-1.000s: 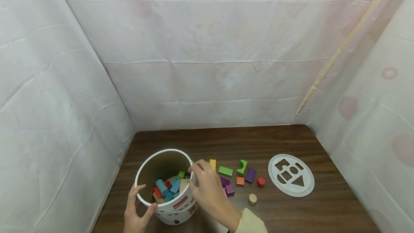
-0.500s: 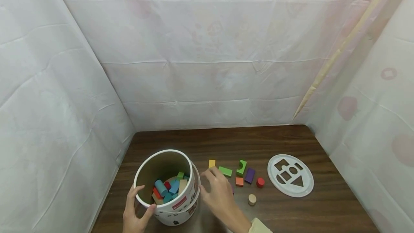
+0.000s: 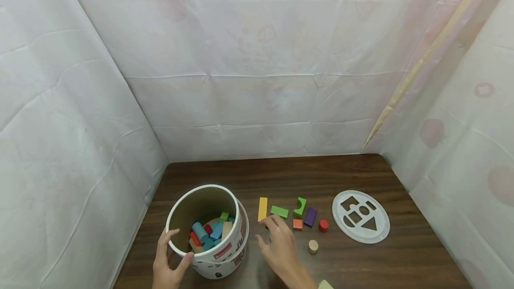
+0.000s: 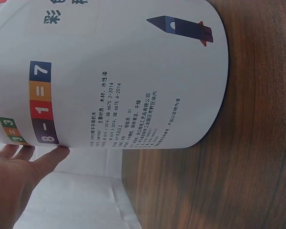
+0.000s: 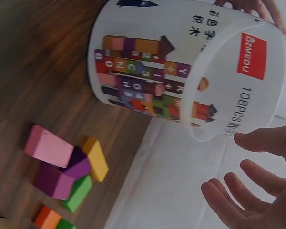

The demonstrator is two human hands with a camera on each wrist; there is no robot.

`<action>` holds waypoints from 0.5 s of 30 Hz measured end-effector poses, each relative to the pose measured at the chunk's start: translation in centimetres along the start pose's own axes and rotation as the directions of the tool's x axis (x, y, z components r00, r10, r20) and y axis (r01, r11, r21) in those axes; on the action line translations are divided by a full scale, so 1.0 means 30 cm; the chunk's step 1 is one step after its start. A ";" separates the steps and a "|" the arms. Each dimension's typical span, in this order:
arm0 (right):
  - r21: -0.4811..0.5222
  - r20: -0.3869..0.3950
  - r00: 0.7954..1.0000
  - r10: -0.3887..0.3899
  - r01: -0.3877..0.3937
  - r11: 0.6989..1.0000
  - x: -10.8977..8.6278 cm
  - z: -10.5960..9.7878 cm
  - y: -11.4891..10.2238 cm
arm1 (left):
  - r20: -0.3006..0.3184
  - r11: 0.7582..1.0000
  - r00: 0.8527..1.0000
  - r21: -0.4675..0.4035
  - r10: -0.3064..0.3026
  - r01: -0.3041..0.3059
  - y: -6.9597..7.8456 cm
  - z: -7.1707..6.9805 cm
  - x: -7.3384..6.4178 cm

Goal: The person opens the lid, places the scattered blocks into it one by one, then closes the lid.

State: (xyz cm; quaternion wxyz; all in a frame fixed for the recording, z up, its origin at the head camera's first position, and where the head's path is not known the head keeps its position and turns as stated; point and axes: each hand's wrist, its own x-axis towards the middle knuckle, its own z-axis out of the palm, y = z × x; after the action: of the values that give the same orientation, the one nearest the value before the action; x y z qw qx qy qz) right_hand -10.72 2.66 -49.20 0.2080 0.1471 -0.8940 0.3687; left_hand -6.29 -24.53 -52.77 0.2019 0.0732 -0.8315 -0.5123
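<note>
A white bucket [image 3: 218, 260] with printed pictures stands at the table's left, holding several coloured wooden blocks [image 3: 215, 232]. My left hand [image 3: 170, 260] grips its near left side, thumb and fingers spread around the wall below the rim; in the left wrist view its fingertips [image 4: 57, 155] lie against the printed side. My right hand [image 3: 281, 246] hovers over the loose blocks right of the bucket, fingers loosely bent and holding nothing. In the right wrist view, pink [image 5: 50, 145] and purple [image 5: 54, 181] blocks lie beyond that hand; in the head view it covers them.
Beyond the right hand lie a yellow block [image 3: 262, 209], green block [image 3: 279, 212], green arch block [image 3: 300, 207], purple block [image 3: 310, 217], orange block [image 3: 297, 224], red cylinder [image 3: 323, 225] and plain wood cylinder [image 3: 312, 247]. A white lid [image 3: 377, 234] with shaped holes lies right.
My right hand has left the bucket's right rim and moved right over the loose blocks. The bucket's white handle has dropped outward from its side. My left hand has stayed in place.
</note>
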 end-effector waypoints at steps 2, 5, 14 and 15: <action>-0.006 -0.007 1.000 0.009 -0.009 1.000 -0.009 0.007 0.015 | 0.000 1.000 1.000 0.002 -0.001 0.001 0.001 0.000 0.000; -0.021 -0.022 1.000 0.014 -0.015 1.000 -0.024 0.018 0.037 | -0.002 1.000 1.000 0.003 0.002 -0.002 0.002 0.001 -0.001; -0.063 -0.012 0.998 0.056 -0.057 0.996 -0.070 0.048 0.100 | 0.008 1.000 1.000 -0.007 0.022 -0.022 0.007 0.001 -0.004; -0.065 -0.016 0.998 0.058 -0.059 0.996 -0.075 0.052 0.107 | 0.007 1.000 1.000 -0.007 0.026 -0.026 0.009 0.001 -0.005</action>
State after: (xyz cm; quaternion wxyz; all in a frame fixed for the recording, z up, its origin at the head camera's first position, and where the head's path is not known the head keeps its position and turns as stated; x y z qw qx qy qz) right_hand -10.52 4.00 -53.19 0.2083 0.1114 -0.9079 0.3463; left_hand -6.14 -24.33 -52.59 0.2057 0.0597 -0.8313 -0.5129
